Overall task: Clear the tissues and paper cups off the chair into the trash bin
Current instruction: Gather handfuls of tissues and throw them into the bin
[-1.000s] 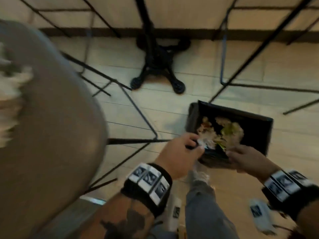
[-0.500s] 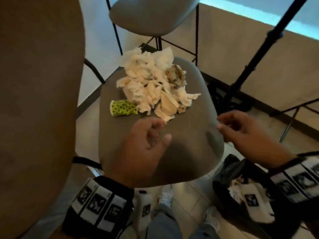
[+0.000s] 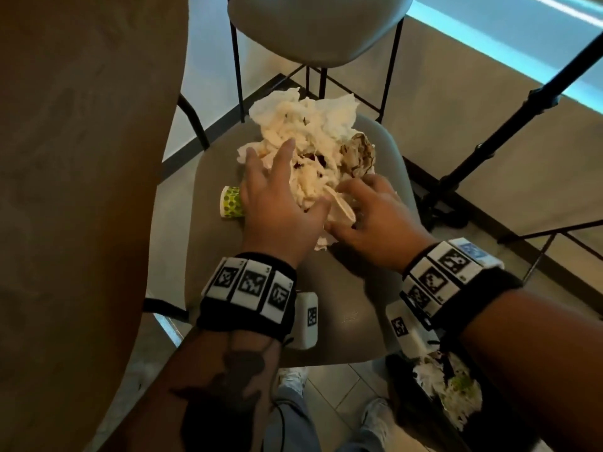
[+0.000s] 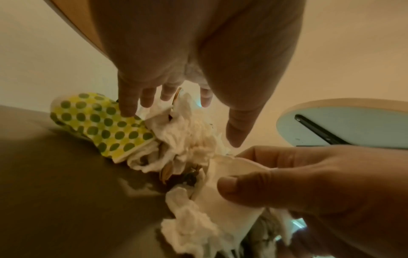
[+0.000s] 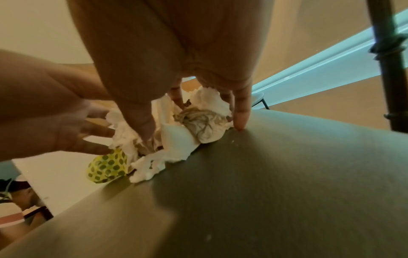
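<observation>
A heap of crumpled white tissues (image 3: pixel 313 125) lies on the grey chair seat (image 3: pixel 208 256). A green-dotted paper cup (image 3: pixel 231 202) lies on its side at the heap's left edge. My left hand (image 3: pixel 280 190) is spread flat over the heap, and in the left wrist view its little finger touches the dotted cup (image 4: pixel 103 122). My right hand (image 3: pixel 368 216) grips a crushed white cup (image 3: pixel 341 207) at the heap's near right, thumb and fingers curled round it (image 4: pixel 229 164). In the right wrist view a fingertip touches the seat beside a brown-stained tissue wad (image 5: pixel 198 125).
The black-lined trash bin (image 3: pixel 399 386), holding tissues, stands on the floor under my right forearm. A brown table top (image 3: pixel 65 190) fills the left. A second grey chair (image 3: pixel 313 27) is behind, and a black stand pole (image 3: pixel 489 141) crosses at right. My shoes (image 3: pixel 293 376) show below the seat.
Both hands left the trash bin on the floor, rose over the front of the seat, and now lie on the tissue heap. The right hand has closed round the white cup.
</observation>
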`<action>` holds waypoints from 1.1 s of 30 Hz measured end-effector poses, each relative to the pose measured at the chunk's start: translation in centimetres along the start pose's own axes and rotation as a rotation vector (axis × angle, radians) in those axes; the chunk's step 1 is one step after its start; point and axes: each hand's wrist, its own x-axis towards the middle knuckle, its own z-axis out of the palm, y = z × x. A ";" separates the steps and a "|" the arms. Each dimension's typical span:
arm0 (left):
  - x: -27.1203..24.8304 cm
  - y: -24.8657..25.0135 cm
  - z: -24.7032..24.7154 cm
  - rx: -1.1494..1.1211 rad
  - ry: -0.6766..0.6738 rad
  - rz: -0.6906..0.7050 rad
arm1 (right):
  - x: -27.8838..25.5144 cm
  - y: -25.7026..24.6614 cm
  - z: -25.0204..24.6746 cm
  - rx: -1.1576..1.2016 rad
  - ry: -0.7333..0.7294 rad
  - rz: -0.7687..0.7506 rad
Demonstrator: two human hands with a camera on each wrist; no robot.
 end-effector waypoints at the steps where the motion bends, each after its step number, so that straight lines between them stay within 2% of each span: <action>1: 0.3 0.1 0.4 0.029 -0.022 -0.012 | 0.1 0.2 0.2 -0.014 0.023 -0.003; 8: 1.5 -0.3 0.7 0.080 0.008 -0.003 | -0.2 0.8 -0.5 0.068 0.014 -0.038; 24: -1.6 0.7 -2.0 0.112 0.104 0.059 | -2.5 2.0 -1.7 0.408 -0.122 -0.042; 30: -3.3 0.2 -2.7 0.035 0.168 0.144 | -3.3 2.6 -1.6 0.613 -0.096 -0.030; 33: -3.9 -0.2 -2.7 0.031 0.202 0.170 | -3.5 3.3 -1.3 0.764 -0.145 0.013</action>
